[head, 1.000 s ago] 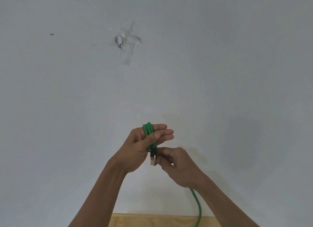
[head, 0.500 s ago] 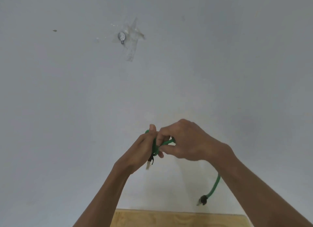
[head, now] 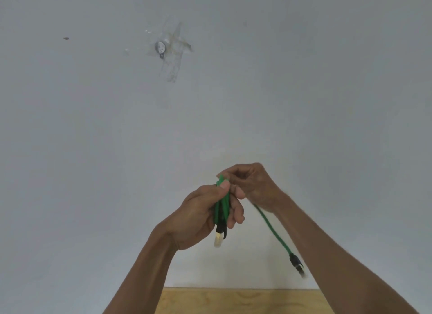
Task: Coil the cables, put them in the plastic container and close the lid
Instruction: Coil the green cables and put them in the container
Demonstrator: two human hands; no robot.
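A green cable [head: 224, 206] with black-booted plugs is held up in front of a grey wall. My left hand [head: 201, 216] is shut on its coiled loops, thumb pressing the top; one plug [head: 218, 237] hangs below the palm. My right hand [head: 253, 185] pinches the cable just above and right of the coil. The loose tail [head: 273, 229] runs down to the right and ends in the second plug [head: 297, 263], which hangs free and blurred. The plastic container is not in view.
A grey wall [head: 93, 150] fills most of the view, with a small metal hook under clear tape [head: 168, 51] at upper centre. A strip of light wooden tabletop [head: 233, 301] shows at the bottom edge between my forearms.
My right hand rose from under the coil to above it, carrying the cable over the top. The free tail has shortened and its plug now swings at the right.
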